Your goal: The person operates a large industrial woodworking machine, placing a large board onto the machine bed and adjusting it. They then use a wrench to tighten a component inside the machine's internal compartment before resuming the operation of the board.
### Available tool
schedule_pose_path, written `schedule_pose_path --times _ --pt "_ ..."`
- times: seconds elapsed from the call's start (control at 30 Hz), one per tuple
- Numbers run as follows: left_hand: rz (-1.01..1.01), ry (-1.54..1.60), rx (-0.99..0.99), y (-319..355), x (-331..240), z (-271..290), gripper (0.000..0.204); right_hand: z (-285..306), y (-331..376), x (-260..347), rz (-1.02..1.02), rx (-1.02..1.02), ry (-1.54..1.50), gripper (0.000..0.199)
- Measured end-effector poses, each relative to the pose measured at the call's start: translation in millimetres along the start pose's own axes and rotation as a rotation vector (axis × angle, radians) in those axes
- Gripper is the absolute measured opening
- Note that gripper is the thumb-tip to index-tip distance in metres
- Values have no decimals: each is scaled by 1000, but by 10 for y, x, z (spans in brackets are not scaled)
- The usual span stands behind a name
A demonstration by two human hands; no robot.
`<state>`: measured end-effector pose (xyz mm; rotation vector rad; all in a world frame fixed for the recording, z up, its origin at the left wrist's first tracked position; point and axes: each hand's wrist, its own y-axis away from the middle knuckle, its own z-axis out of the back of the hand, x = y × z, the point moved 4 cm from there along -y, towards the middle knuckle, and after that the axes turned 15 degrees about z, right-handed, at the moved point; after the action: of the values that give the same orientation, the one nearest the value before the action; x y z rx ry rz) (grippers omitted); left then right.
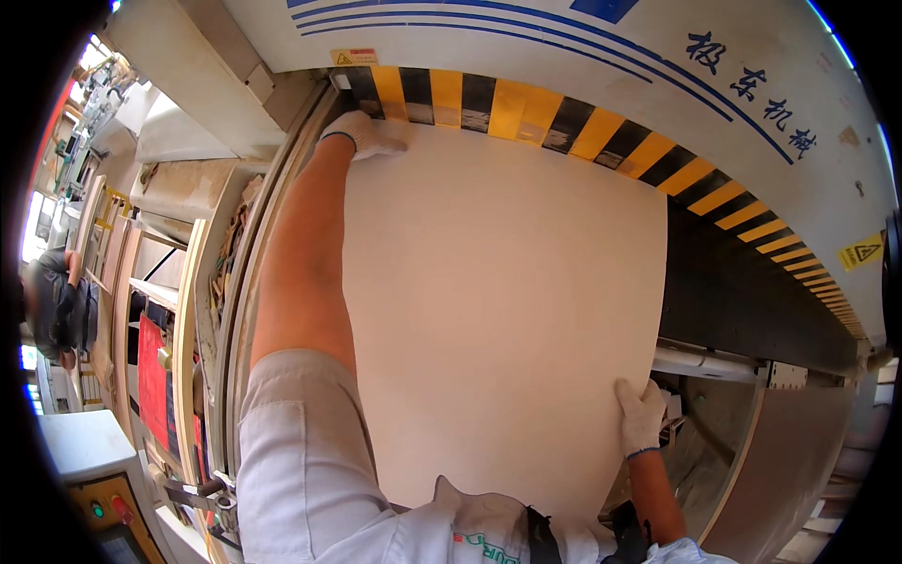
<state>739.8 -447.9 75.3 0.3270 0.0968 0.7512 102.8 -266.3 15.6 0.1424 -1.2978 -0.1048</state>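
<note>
1. The gloved left hand (362,139) lay at the far-left corner of the pale board (507,282); whether it gripped could not be told.
2. The gloved right hand (643,415) pinched the board's right edge, toward its near end.
3. The board lay between the hands, its long axis seemingly running toward the machine's striped front edge (519,111), left hand nearer.

One pale board (507,310), two white gloves (643,415), two warning labels (862,252), one control box (86,442) with one green button (97,509) and one red button (122,509) (plus one other person (64,305), if people count).
</note>
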Motion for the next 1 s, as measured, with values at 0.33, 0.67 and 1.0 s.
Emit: schedule_pose_path --times 0.33,0.67,1.0 --pt "-171 71 -234 -94 -115 -196 90 38 39 -8 47 -38 134 46" --pt "-56 39 -48 1228 -418 -698 90 159 -83 243 53 41 327 61" --pt "-110 181 -243 4284 -368 -2366 86 225 -200 -269 248 283 53 47"
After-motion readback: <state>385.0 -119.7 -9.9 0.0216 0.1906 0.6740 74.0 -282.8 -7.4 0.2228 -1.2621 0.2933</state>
